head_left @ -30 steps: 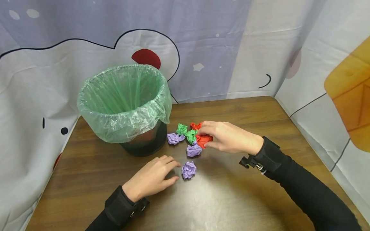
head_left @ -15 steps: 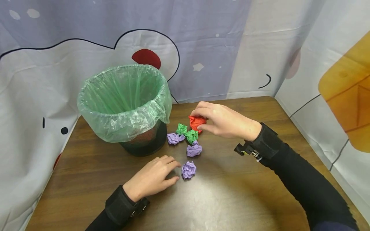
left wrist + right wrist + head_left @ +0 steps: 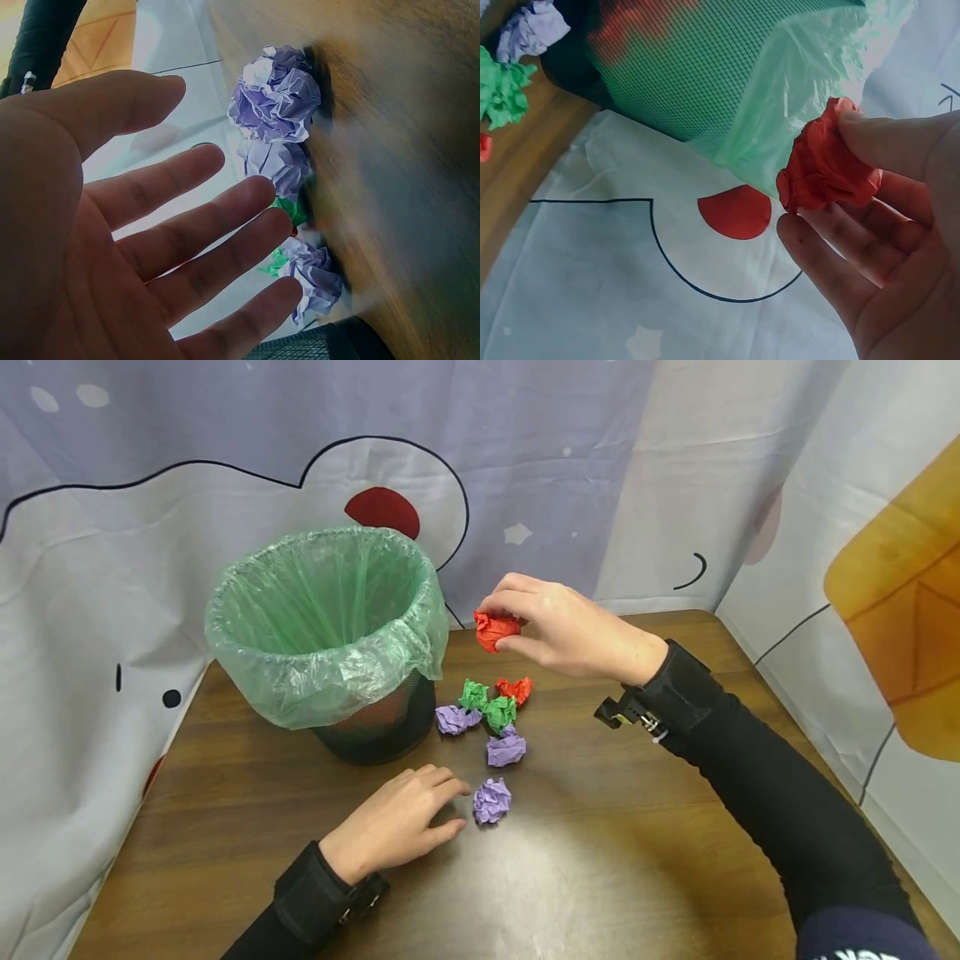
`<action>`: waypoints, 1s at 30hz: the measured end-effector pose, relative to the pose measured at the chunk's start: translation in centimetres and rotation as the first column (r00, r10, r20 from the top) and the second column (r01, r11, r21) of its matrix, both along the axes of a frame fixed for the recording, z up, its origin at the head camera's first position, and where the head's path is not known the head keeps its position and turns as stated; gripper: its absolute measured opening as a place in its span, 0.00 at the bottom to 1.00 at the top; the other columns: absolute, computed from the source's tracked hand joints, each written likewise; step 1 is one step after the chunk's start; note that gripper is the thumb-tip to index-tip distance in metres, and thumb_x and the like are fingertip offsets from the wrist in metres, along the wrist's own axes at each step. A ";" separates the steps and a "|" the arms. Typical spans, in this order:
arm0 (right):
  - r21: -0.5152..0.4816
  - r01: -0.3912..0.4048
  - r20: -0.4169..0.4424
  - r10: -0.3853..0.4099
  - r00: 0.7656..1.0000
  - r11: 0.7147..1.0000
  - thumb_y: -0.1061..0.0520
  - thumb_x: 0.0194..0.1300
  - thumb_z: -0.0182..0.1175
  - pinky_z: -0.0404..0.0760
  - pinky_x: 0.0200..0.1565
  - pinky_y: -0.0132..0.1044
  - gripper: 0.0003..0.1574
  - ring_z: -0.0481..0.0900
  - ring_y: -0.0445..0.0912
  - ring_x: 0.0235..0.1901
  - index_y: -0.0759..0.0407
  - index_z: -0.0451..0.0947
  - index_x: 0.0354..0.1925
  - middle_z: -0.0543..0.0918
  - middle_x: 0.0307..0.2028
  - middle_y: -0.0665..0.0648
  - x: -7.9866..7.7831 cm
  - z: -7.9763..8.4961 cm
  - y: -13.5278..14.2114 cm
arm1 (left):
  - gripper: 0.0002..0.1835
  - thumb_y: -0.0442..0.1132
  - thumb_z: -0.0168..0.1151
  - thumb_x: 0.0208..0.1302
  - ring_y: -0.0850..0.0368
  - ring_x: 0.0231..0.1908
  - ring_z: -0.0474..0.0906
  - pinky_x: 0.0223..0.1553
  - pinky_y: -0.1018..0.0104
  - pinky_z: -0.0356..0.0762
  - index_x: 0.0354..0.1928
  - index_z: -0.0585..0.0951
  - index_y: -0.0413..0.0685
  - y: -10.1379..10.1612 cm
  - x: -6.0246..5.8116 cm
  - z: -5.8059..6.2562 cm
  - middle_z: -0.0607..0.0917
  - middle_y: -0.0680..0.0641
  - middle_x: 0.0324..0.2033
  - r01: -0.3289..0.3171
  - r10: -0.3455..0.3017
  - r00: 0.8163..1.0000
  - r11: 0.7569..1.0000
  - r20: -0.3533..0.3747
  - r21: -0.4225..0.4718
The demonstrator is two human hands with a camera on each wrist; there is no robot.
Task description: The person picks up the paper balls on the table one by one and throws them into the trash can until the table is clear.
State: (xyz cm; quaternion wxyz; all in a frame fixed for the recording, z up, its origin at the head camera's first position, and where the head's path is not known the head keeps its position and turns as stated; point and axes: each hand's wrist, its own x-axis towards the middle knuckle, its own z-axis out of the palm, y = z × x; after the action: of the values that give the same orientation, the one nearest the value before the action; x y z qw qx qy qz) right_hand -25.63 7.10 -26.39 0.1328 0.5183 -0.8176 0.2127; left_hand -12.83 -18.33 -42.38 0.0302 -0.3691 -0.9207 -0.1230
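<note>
Paper ball in red (image 3: 493, 631) sits pinched in my right hand (image 3: 573, 631); likely light, crushable, best held gently by its sides. My left hand (image 3: 397, 821) lies relaxed, unloaded.

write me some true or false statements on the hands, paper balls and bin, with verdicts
1. The right hand holds a crumpled red paper ball. True.
2. The left hand grips a purple ball. False: the left hand holds nothing.
3. Two crumpled green paper balls lie on the table. True.
4. The mesh bin has a red liner. False: its green plastic liner covers the rim.
5. No red ball lies on the table. False: a second red paper ball lies there.
</note>
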 end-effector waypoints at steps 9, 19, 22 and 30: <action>-0.058 -0.010 -0.042 0.007 0.999 0.998 0.59 0.65 0.65 0.79 0.46 0.35 0.18 0.76 0.40 0.42 0.61 0.80 0.53 0.79 0.47 0.52 -1.1 2.1 -2.0 | 0.18 0.51 0.66 0.66 0.59 0.49 0.79 0.51 0.58 0.79 0.54 0.83 0.53 0.1 0.0 -0.1 0.83 0.55 0.47 0.008 -0.008 1.000 1.000 -0.013 0.003; -0.094 -0.014 -0.075 0.007 0.997 0.995 0.59 0.67 0.61 0.75 0.45 0.32 0.17 0.75 0.39 0.40 0.60 0.80 0.53 0.77 0.46 0.51 -2.1 3.8 -4.0 | 0.18 0.52 0.66 0.66 0.59 0.48 0.79 0.50 0.59 0.79 0.54 0.83 0.54 0.2 0.0 0.0 0.83 0.55 0.47 0.004 -0.004 1.000 1.000 -0.004 0.003; -0.077 0.007 -0.070 -0.012 0.998 0.997 0.59 0.67 0.59 0.75 0.44 0.31 0.18 0.74 0.39 0.41 0.59 0.79 0.55 0.76 0.47 0.51 -2.3 4.4 -4.8 | 0.18 0.52 0.66 0.66 0.59 0.48 0.79 0.50 0.58 0.79 0.54 0.83 0.54 0.2 0.0 0.0 0.83 0.55 0.47 -0.001 0.001 1.000 1.000 -0.003 -0.001; -0.062 0.053 -0.092 -0.058 0.994 0.997 0.59 0.68 0.56 0.74 0.46 0.31 0.21 0.72 0.40 0.45 0.58 0.77 0.59 0.76 0.51 0.52 -2.3 5.4 -7.2 | 0.19 0.52 0.66 0.66 0.59 0.48 0.79 0.50 0.58 0.79 0.54 0.83 0.52 0.2 0.0 0.0 0.83 0.54 0.46 0.001 -0.001 1.000 1.000 -0.007 -0.006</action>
State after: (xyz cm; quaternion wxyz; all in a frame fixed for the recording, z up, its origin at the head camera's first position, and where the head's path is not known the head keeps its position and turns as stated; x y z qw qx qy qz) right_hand -27.95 -0.06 -20.95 0.1925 0.5006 -0.8179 0.2086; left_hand -12.82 -18.15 -42.38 0.0323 -0.3702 -0.9208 -0.1187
